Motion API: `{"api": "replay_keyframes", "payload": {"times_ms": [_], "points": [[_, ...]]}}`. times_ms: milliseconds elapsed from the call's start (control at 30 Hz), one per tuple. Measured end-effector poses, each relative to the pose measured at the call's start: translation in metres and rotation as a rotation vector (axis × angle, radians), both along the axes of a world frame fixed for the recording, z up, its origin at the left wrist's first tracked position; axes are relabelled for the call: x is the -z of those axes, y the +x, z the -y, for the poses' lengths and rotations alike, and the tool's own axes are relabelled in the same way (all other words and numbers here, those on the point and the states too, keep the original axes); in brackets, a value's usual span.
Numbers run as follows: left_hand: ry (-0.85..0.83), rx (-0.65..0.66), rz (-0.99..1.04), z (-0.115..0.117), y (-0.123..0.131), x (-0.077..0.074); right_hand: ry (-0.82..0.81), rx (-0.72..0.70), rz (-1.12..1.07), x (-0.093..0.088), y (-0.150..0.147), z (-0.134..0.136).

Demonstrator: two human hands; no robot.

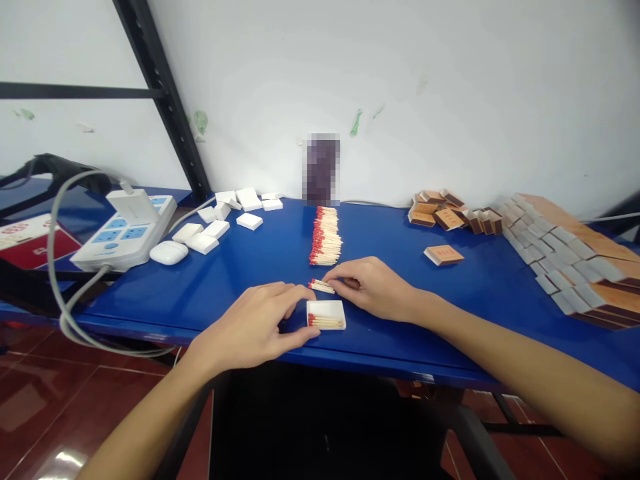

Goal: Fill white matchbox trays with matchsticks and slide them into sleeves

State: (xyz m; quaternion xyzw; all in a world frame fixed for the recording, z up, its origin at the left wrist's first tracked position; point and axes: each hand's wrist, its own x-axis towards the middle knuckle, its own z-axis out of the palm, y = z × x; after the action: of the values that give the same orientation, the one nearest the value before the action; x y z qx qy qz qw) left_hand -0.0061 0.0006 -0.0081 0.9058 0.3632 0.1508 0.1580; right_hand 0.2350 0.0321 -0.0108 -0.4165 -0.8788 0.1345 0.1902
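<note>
While the left hand (255,323) grips the left end of a small white tray (331,308) between thumb and fingers, the right hand (373,287) pinches the right ends of a small bunch of matches (320,287) just beyond it. The tray lies near the front edge of the blue table (270,250), and a row of red-headed matches (327,323) fills its near side, heads to the left. Farther off, past the bunch, a long pile of matches (327,237) stretches away with its red heads also to the left. On the far left several white boxes (249,221) are scattered, with a rounded white case (169,253) nearer and a power strip (107,243) left of that. To the right, one orange matchbox (444,255) lies apart, a jumble of orange sleeves (448,219) sits farther back, and a block of stacked matchboxes (570,260) stands at the far right, pale ends facing left.
</note>
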Motion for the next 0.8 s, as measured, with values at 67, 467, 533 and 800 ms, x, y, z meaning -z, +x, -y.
{"api": "replay_keyframes", "payload": {"times_ms": [67,467,533,800], "points": [[-0.001,0.001,0.005,0.0,0.0001,0.0,-0.012,-0.006,-0.003,-0.001,-0.0002,0.0007],[-0.006,0.004,-0.005,0.0001,0.0003,-0.0011,0.029,-0.053,0.011,-0.0003,0.0019,-0.002],[-0.01,0.003,-0.002,0.0002,0.0001,-0.0012,0.022,-0.078,0.01,-0.0013,0.0037,-0.0018],[0.003,0.004,0.004,0.0011,-0.0003,-0.0011,0.053,-0.024,-0.043,-0.0001,0.0065,-0.0052]]}}
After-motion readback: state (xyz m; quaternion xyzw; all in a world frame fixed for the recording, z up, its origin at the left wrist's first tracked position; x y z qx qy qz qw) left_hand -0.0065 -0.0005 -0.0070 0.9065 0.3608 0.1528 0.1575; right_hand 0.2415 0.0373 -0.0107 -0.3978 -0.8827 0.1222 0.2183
